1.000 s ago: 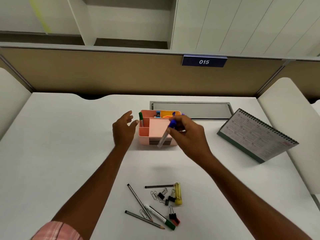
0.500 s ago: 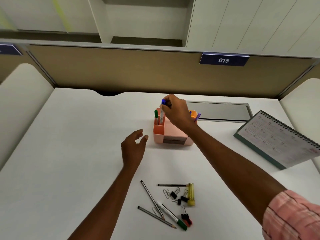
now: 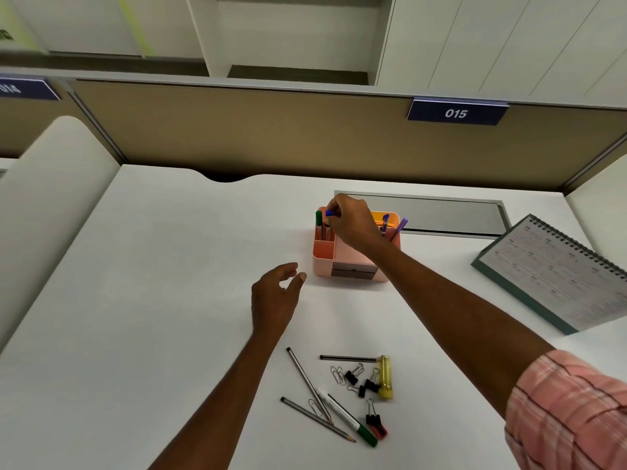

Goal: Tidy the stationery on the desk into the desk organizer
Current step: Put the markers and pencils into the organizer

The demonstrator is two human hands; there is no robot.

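Right now your right hand (image 3: 353,222) sits over the pink organizer (image 3: 353,256) at centre frame, its grip pinched on the blue cap of a marker (image 3: 328,222) standing in the organizer's left slot, just beside a green-capped marker (image 3: 319,223). Purple pens (image 3: 393,225) lean in the compartment at the organizer's right. Your left hand (image 3: 274,296) hovers lower left of the organizer, fingers loosely spread, grasping nothing. Toward the bottom of the frame, loose on the white tabletop (image 3: 152,300), lie pencils (image 3: 308,385), a green-capped pen (image 3: 349,418), a yellow highlighter (image 3: 385,378), black binder clips (image 3: 364,385) and wire paper clips (image 3: 336,374). A spiral calendar (image 3: 556,276) lies at the right edge.
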